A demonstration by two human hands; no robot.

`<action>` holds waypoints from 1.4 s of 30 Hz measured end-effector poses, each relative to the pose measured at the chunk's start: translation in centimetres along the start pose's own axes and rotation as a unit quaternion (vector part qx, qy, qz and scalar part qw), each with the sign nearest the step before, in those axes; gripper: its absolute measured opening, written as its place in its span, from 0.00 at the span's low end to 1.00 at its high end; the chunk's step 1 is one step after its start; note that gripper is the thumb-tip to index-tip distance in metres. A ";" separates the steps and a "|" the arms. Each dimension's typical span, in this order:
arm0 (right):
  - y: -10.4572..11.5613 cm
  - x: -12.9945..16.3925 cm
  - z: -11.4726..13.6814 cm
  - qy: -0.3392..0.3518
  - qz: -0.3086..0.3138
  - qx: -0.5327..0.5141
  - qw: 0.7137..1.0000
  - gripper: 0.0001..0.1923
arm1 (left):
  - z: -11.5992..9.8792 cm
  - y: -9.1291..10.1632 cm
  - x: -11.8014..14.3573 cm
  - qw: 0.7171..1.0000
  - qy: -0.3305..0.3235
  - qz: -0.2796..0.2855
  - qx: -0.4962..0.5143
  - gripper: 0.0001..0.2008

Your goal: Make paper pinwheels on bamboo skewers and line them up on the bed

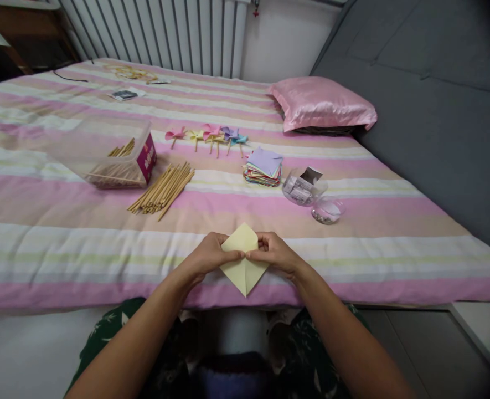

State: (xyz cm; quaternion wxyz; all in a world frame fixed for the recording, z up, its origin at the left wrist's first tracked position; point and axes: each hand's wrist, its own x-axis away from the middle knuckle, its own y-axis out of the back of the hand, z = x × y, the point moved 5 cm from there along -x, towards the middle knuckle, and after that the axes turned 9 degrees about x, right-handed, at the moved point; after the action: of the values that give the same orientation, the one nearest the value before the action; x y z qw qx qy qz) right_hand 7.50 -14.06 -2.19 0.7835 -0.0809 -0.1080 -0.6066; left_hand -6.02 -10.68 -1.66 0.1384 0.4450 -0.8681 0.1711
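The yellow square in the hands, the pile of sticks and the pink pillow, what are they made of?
Yellow square: matte paper, probably; it's thin and creased.
Pile of sticks: dull wood or bamboo, perhaps; they're tan and straight.
Pink pillow: glossy fabric, maybe satin; its wrinkles shine.

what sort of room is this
Most likely a bedroom: a striped sheet covers a wide, mattress-like surface, with a pink pillow beside a padded grey headboard.

It was a home bedroom: a striped bed point(211, 210), a pink pillow point(321, 105) far right, a radiator point(161, 36) at the far side.
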 end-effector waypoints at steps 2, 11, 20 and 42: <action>0.2 0.2 0.5 0.014 -0.008 -0.022 1.000 0.19 | 0.0 0.4 -0.2 0.999 -0.004 -0.036 0.022 0.09; 3.4 0.5 1.4 0.077 -0.229 -0.094 0.966 0.23 | -1.1 1.9 0.0 0.976 -0.022 -0.134 0.169 0.16; 1.8 0.8 2.3 0.163 -0.136 0.019 0.977 0.14 | -1.1 2.4 -0.2 0.963 -0.020 -0.124 0.239 0.15; 0.8 0.1 1.6 0.146 -0.102 0.057 0.982 0.10 | -0.9 1.7 -0.1 0.974 -0.016 -0.123 0.188 0.14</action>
State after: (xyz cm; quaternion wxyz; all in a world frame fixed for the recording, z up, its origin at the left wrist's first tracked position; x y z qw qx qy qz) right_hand 8.17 -13.57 -0.60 0.7280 0.0647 -0.0339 -0.6817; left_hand -7.29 -9.34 -1.17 0.0585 0.5692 -0.7610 0.3056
